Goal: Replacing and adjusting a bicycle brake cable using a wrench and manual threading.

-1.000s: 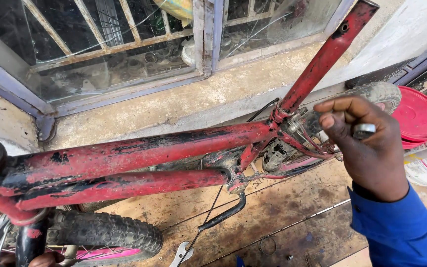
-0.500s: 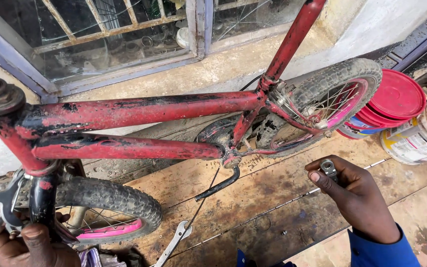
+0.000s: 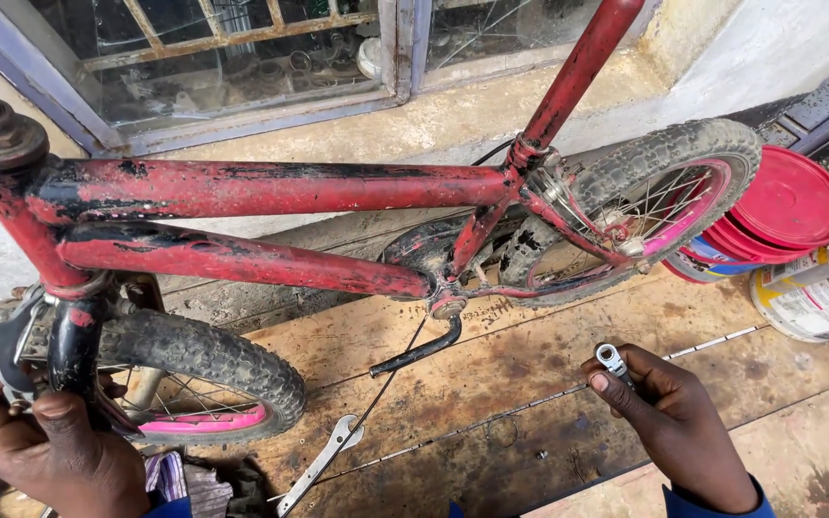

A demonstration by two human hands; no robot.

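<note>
A worn red bicycle frame [image 3: 261, 187] stands in front of me, with a rear wheel [image 3: 659, 197] at the right and a front wheel [image 3: 194, 374] at the lower left, both with pink rims. My left hand [image 3: 45, 446] grips the black front fork [image 3: 74, 350] near the front wheel. My right hand [image 3: 674, 417] is low over the wooden boards, apart from the bike, holding a small silver metal tool [image 3: 614, 361] between thumb and fingers. A black crank arm [image 3: 419, 353] hangs below the frame.
A flat silver spanner [image 3: 323, 460] lies on the wooden boards [image 3: 491, 384] below the crank. Red-lidded paint buckets [image 3: 784, 206] and a paint tin [image 3: 817, 293] stand at the right. A glazed window [image 3: 232, 58] and concrete sill run behind the bike.
My right hand has come away from the rear of the frame and dropped down over the boards with the small tool. My left hand has come into view gripping the fork.
</note>
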